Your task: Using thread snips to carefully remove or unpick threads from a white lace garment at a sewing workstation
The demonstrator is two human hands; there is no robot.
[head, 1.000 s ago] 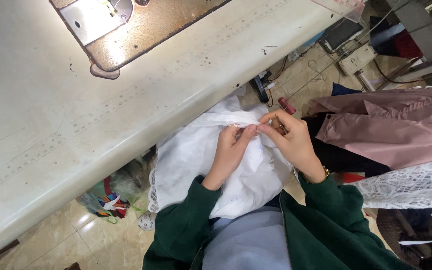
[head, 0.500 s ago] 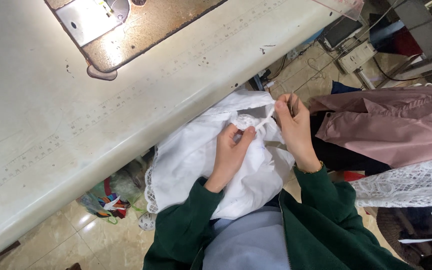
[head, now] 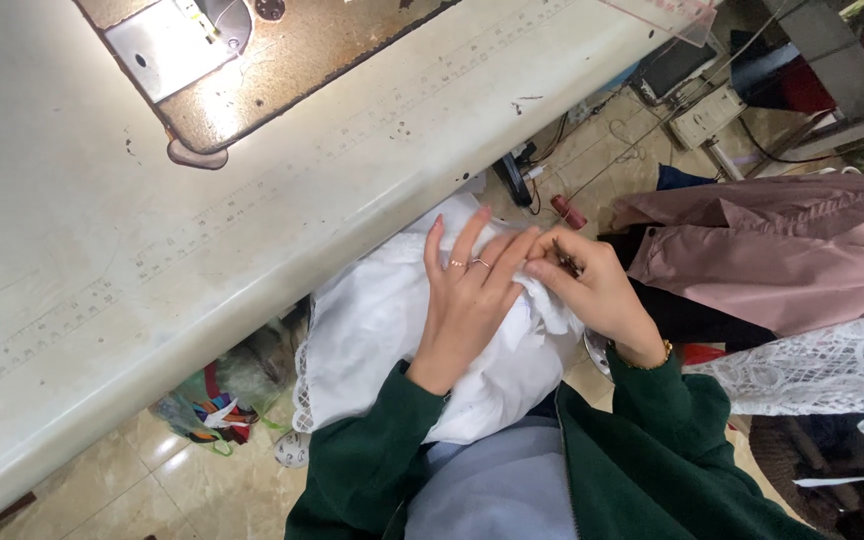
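Cloth [head: 372, 330] on lap, below table [head: 72, 250] edge.

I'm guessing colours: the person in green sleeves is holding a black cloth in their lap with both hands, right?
Not quite: the cloth is white, not black. The head view shows the left hand and right hand both on it, in the lap, green sleeves as you said.

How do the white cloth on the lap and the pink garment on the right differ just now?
The white cloth is bunched on the lap under both hands; the pink garment lies untouched to the right. The white cloth has a lace-trimmed edge, while the pink garment looks plain and smooth. The left hand rests flat on the white cloth, the right hand pinches it. Both are fabric.
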